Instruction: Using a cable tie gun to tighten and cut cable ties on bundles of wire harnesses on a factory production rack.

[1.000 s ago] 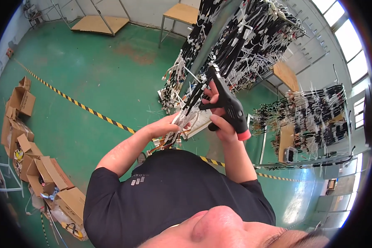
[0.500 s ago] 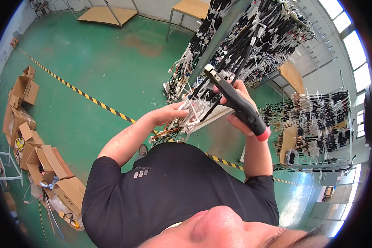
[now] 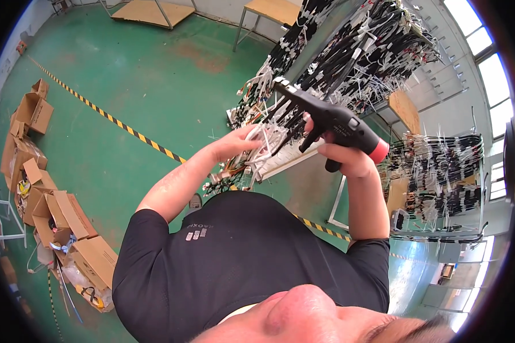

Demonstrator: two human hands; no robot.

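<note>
My right hand (image 3: pixel 352 160) is wrapped round the handle of a black cable tie gun (image 3: pixel 340 123) with a red rear end. Its metal-tipped nose points up and left, over the hanging cables. To the left, my left hand (image 3: pixel 237 144) grips a bundle of wires (image 3: pixel 263 153) with white sleeves and connectors. Its fingertips are partly lost among the strands. Loose wire ends with orange and black leads hang below that hand, close to my body. The gun's nose is apart from my left fingers.
A metal rack packed with black cables (image 3: pixel 377 63) rises ahead, its post (image 3: pixel 320 48) slanting nearby. Another cable rack (image 3: pixel 440 171) stands to the right. Open cardboard boxes (image 3: pixel 74 214) line the left. Black-and-yellow tape (image 3: pixel 111 119) crosses the green floor; a wooden-topped table (image 3: pixel 272 10) is far off.
My right hand has moved right and turned the cable tie gun flatter, so its side and trigger show more. My left hand has risen slightly with the wires.
</note>
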